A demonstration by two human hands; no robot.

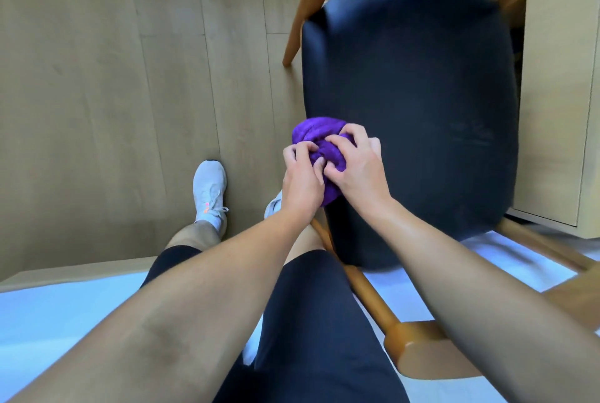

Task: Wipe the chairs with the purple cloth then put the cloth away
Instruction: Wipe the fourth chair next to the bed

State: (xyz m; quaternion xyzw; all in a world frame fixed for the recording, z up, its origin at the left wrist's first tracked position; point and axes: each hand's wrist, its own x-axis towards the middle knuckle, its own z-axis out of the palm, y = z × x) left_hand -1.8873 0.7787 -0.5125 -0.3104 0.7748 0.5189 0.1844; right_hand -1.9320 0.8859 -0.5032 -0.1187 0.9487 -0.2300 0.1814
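— Two grips on it? And where is the purple cloth (319, 138)?
— Both are on it. It's bunched into a ball over the near-left corner of the dark chair seat (409, 94). The left grip (300, 175) curls its fingers into the cloth's near side. The right grip (357, 168) clamps over the top, fingertips dug into the folds.
— Is it touching the seat?
— Can't tell, the hands hide its underside.
— Anything readable?
— Only an orange mark on the grey sneaker (209, 188) on the wooden floor (97, 77), too small to read.
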